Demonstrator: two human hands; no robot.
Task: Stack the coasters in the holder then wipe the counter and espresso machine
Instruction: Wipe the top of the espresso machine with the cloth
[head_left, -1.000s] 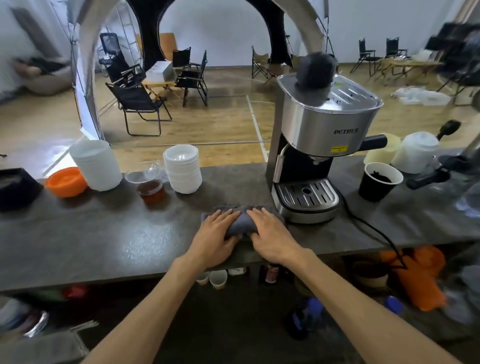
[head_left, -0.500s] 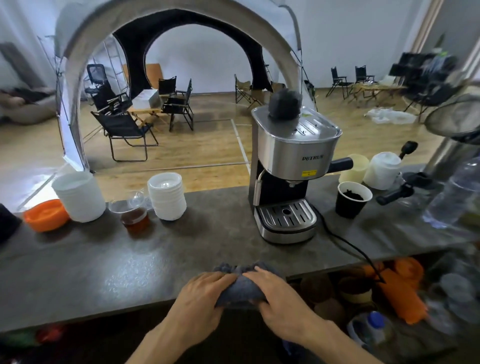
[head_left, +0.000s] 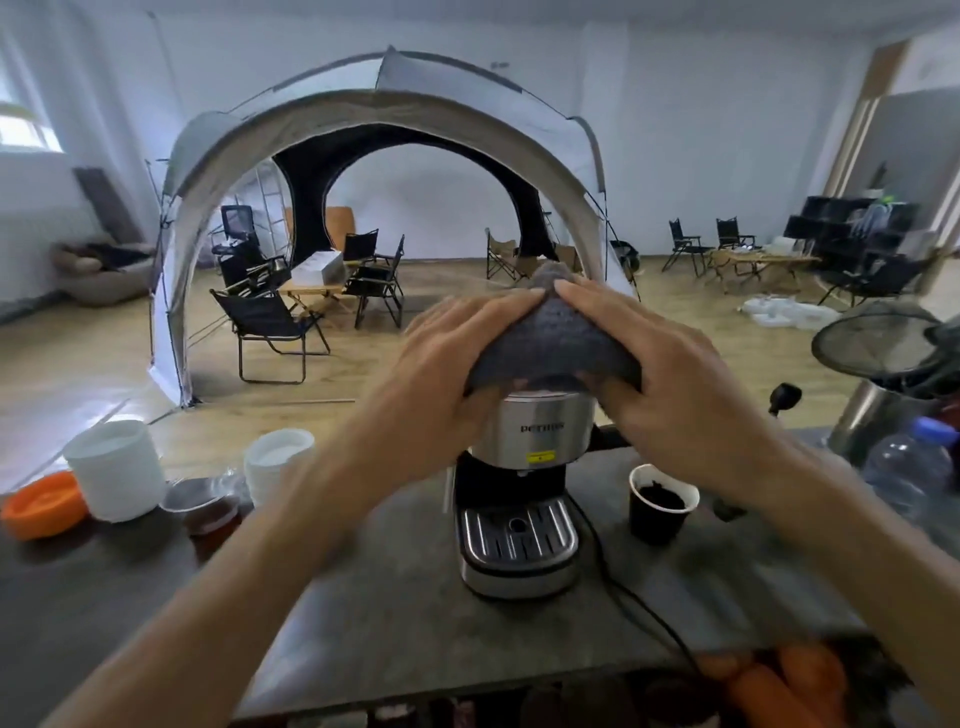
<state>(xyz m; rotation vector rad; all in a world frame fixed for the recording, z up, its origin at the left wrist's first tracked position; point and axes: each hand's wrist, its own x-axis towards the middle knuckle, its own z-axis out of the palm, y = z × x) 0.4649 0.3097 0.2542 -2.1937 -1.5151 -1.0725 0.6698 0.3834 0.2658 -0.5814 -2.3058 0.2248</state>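
On top of espresso machine (head_left: 530, 441): holding soft, limp grey cloth (head_left: 553, 340) with left hand (head_left: 457, 364) and right hand (head_left: 670, 374), fingers flat, thumbs tucked beneath; best gripped bunched.

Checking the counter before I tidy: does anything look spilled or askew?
No spill shows. The black paper cup beside the steel espresso machine holds dark grounds, upright. Both hands hold the grey cloth over the machine's top.

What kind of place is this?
Probably a makeshift coffee bar in a large hall: an espresso machine and stacked cups on a counter, with a tent and folding chairs beyond.
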